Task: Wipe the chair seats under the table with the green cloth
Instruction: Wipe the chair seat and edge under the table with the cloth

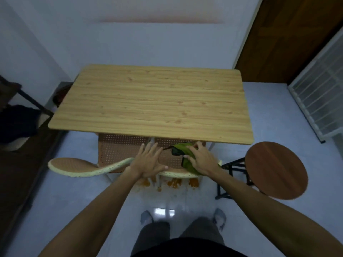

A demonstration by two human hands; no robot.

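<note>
Two orange perforated chair seats, the left seat [118,149] and the right seat [167,156], poke out from under the near edge of a light wooden table [154,101]. The chairs' cream backrest rim [89,170] curves along in front of me. My left hand [148,160] lies flat with its fingers spread between the two seats, wrist over the rim. My right hand [201,158] presses a bunched green cloth [183,153] with a dark patch onto the right seat. The back halves of both seats are hidden beneath the tabletop.
A round dark-wood stool [276,169] on a black frame stands close at the right. A brown door [289,38] and a white-framed glass panel [321,97] are beyond it. Dark furniture [16,123] lines the left wall. My feet [146,217] stand on the glossy tiled floor.
</note>
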